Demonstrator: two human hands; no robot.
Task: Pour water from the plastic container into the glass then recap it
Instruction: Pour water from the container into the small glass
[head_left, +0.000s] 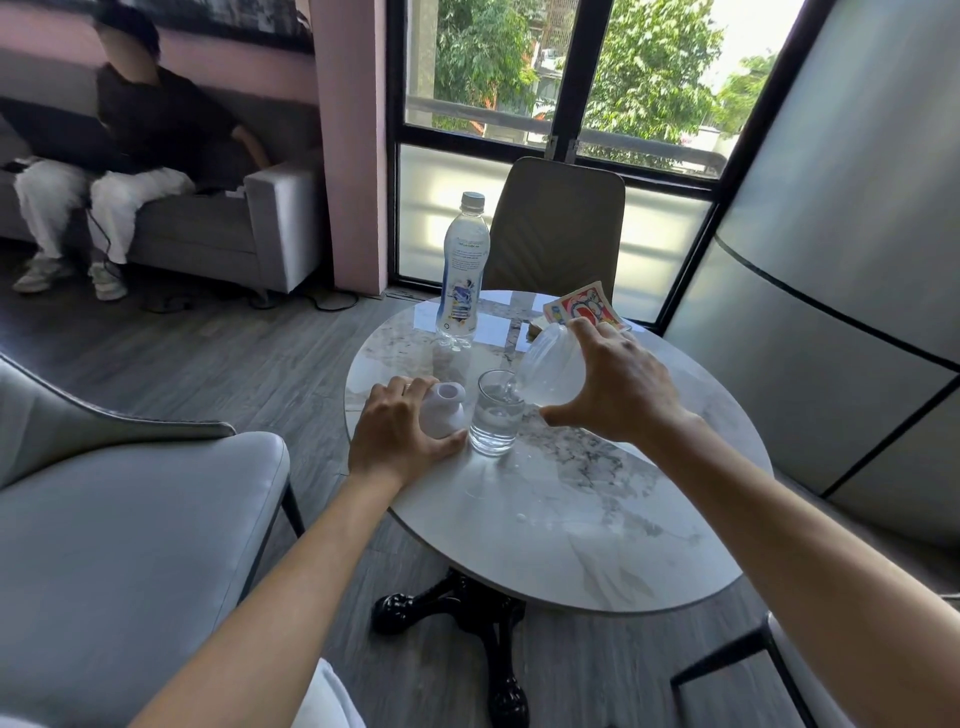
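Right hand (618, 384) grips the tilted container (550, 371), pouring into the glass (496, 413) just beside it, already over half full. Left hand (400, 431) clasps the cap (444, 413) on the table (571, 519); recapping remains.

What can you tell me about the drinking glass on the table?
The glass is a clear, plain tumbler standing upright on the marble table, roughly half full of water. The tilted plastic container, held by the right hand, pours into its rim. The left hand, holding the cap, rests close beside it.
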